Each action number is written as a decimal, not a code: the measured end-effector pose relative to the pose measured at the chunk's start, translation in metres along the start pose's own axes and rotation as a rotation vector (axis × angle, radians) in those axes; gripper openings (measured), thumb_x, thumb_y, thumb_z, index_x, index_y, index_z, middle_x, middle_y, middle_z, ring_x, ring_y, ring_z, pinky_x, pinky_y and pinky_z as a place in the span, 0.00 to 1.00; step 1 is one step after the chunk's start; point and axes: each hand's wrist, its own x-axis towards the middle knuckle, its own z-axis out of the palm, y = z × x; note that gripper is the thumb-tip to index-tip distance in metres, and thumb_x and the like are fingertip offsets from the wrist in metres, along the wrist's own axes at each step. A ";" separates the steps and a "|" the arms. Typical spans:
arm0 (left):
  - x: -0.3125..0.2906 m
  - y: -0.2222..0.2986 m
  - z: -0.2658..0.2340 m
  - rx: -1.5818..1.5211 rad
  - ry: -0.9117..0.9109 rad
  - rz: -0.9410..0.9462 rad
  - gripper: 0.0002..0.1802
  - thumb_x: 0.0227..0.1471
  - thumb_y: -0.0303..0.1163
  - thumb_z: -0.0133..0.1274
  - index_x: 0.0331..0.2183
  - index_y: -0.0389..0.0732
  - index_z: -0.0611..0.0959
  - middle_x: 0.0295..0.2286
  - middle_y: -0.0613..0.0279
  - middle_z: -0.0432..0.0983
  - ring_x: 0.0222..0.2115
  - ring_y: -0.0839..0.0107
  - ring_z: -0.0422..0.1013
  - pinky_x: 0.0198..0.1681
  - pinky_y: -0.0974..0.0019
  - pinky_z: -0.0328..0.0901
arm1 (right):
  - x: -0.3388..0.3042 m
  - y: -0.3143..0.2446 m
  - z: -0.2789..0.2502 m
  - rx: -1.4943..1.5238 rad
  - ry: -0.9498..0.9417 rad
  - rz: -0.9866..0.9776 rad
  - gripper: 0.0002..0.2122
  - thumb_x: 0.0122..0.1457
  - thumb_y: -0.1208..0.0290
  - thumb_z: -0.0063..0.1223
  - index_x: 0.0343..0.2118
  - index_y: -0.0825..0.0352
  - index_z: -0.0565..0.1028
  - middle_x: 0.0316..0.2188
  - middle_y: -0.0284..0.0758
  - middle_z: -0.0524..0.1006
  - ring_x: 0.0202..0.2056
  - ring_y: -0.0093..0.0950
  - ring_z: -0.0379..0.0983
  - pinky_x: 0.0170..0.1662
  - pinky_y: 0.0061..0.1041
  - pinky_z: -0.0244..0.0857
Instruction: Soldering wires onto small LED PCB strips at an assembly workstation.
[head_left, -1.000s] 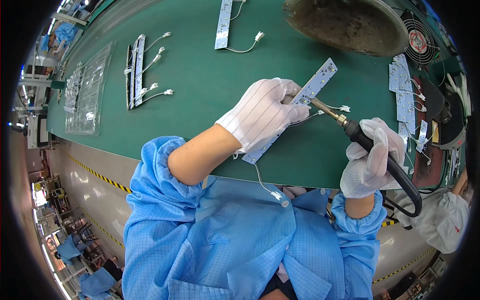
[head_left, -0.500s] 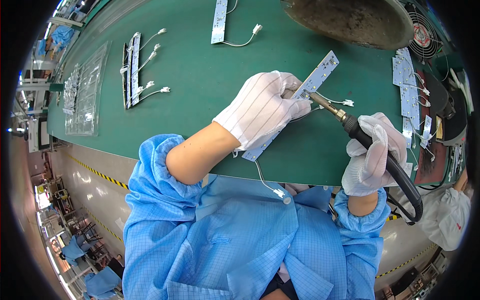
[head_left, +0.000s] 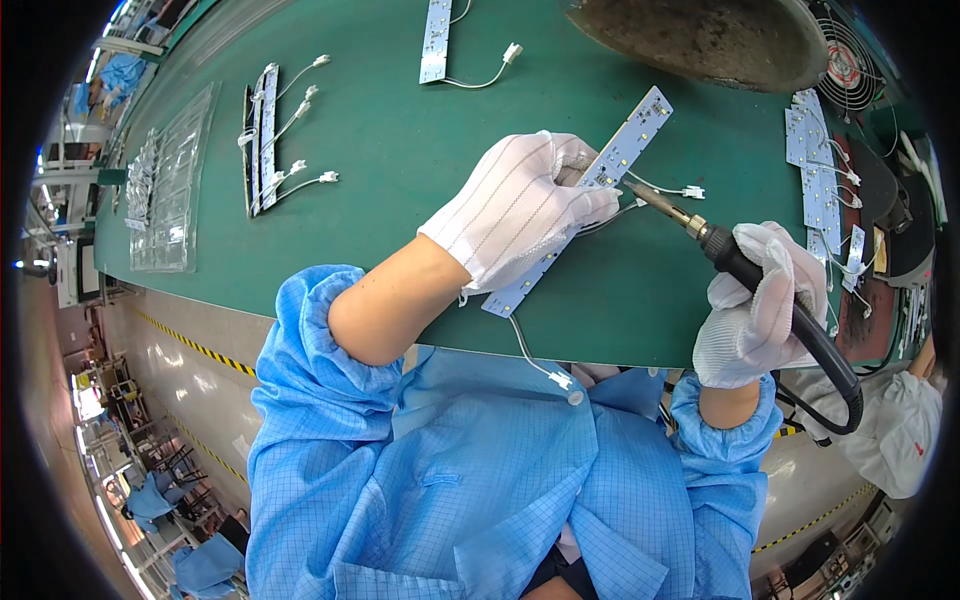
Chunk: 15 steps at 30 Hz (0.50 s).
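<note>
My left hand (head_left: 520, 200), in a white striped glove, pinches a long narrow LED circuit board (head_left: 632, 137) near its middle. The strip slants from the upper right down toward the table's front edge, and part of it is hidden under the glove. A white wire with a connector (head_left: 693, 192) sticks out to its right; another connector (head_left: 559, 380) dangles over the edge by my jacket. Gloved too, my right hand (head_left: 765, 300) is closed round the black handle of a soldering iron (head_left: 735, 260). The iron's tip is just right of the board, seemingly a little apart from it.
On the green table (head_left: 380, 130), wired LED strips (head_left: 265, 140) lie at the left beside a clear plastic tray (head_left: 190, 190). Another strip (head_left: 435, 40) is at the back. A dark round hood (head_left: 710, 45) overhangs the far side near a fan (head_left: 848, 68). More boards (head_left: 820, 180) are stacked at right.
The soldering iron has drawn back to the right, its tip leaving the board. My left hand and the board have shifted slightly up and left.
</note>
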 end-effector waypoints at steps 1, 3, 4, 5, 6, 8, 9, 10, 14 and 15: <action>0.000 0.000 0.000 0.003 0.005 -0.009 0.22 0.43 0.40 0.57 0.34 0.30 0.78 0.24 0.56 0.74 0.24 0.72 0.67 0.31 0.69 0.64 | 0.001 -0.003 0.000 0.000 0.000 0.000 0.12 0.56 0.79 0.46 0.43 0.70 0.66 0.32 0.42 0.72 0.30 0.30 0.72 0.34 0.28 0.71; 0.000 -0.003 0.001 -0.018 0.007 -0.008 0.22 0.43 0.40 0.57 0.34 0.30 0.78 0.24 0.56 0.74 0.24 0.72 0.67 0.31 0.69 0.64 | 0.004 -0.009 0.000 0.198 0.015 0.193 0.07 0.57 0.76 0.42 0.35 0.73 0.71 0.31 0.42 0.73 0.31 0.30 0.73 0.38 0.30 0.70; 0.000 -0.004 0.001 -0.039 0.008 -0.007 0.22 0.43 0.40 0.57 0.34 0.30 0.78 0.24 0.56 0.74 0.24 0.72 0.67 0.31 0.69 0.64 | 0.003 -0.010 0.001 0.198 0.015 0.192 0.07 0.57 0.76 0.42 0.35 0.73 0.71 0.31 0.42 0.73 0.31 0.30 0.73 0.38 0.30 0.70; 0.000 -0.002 0.001 -0.039 0.009 -0.007 0.22 0.43 0.40 0.57 0.34 0.30 0.78 0.24 0.56 0.74 0.24 0.72 0.67 0.31 0.69 0.64 | 0.003 -0.010 0.002 0.100 0.029 0.187 0.08 0.57 0.75 0.41 0.32 0.73 0.72 0.30 0.41 0.74 0.31 0.31 0.73 0.39 0.30 0.68; 0.001 0.000 0.000 0.002 0.004 -0.005 0.22 0.43 0.40 0.57 0.34 0.31 0.78 0.24 0.57 0.74 0.24 0.72 0.67 0.31 0.69 0.64 | 0.002 -0.010 0.002 0.002 0.042 0.182 0.10 0.58 0.73 0.40 0.29 0.74 0.73 0.29 0.41 0.75 0.31 0.31 0.73 0.40 0.30 0.67; 0.000 0.000 -0.001 0.044 -0.001 -0.004 0.22 0.43 0.40 0.57 0.34 0.31 0.78 0.24 0.57 0.75 0.24 0.72 0.67 0.31 0.69 0.64 | 0.003 -0.010 0.003 0.042 0.038 0.192 0.10 0.57 0.73 0.40 0.29 0.75 0.73 0.29 0.41 0.75 0.31 0.31 0.72 0.39 0.30 0.67; 0.000 -0.001 0.000 0.015 -0.001 -0.002 0.21 0.43 0.40 0.57 0.35 0.31 0.78 0.25 0.57 0.75 0.24 0.72 0.67 0.32 0.69 0.64 | 0.003 -0.011 0.004 0.079 0.036 0.201 0.10 0.57 0.74 0.39 0.30 0.75 0.73 0.28 0.41 0.75 0.31 0.31 0.72 0.39 0.29 0.66; 0.000 -0.001 0.000 -0.013 -0.001 0.001 0.21 0.43 0.40 0.57 0.35 0.31 0.78 0.25 0.57 0.75 0.24 0.72 0.67 0.32 0.69 0.64 | 0.004 -0.013 0.003 0.079 0.036 0.202 0.10 0.57 0.74 0.39 0.30 0.75 0.73 0.28 0.41 0.75 0.31 0.31 0.72 0.39 0.29 0.66; 0.000 0.000 0.000 0.058 -0.016 0.030 0.21 0.43 0.39 0.57 0.35 0.32 0.78 0.25 0.58 0.75 0.25 0.72 0.67 0.32 0.70 0.64 | 0.006 -0.015 0.005 0.146 0.026 0.285 0.11 0.56 0.72 0.40 0.29 0.76 0.72 0.28 0.42 0.76 0.30 0.30 0.71 0.39 0.29 0.65; 0.000 0.000 0.000 0.029 -0.009 0.006 0.21 0.43 0.39 0.57 0.35 0.31 0.78 0.25 0.58 0.75 0.25 0.73 0.68 0.32 0.70 0.64 | 0.006 -0.014 0.004 0.150 0.031 0.276 0.12 0.56 0.72 0.40 0.29 0.76 0.72 0.28 0.42 0.76 0.30 0.30 0.71 0.39 0.29 0.65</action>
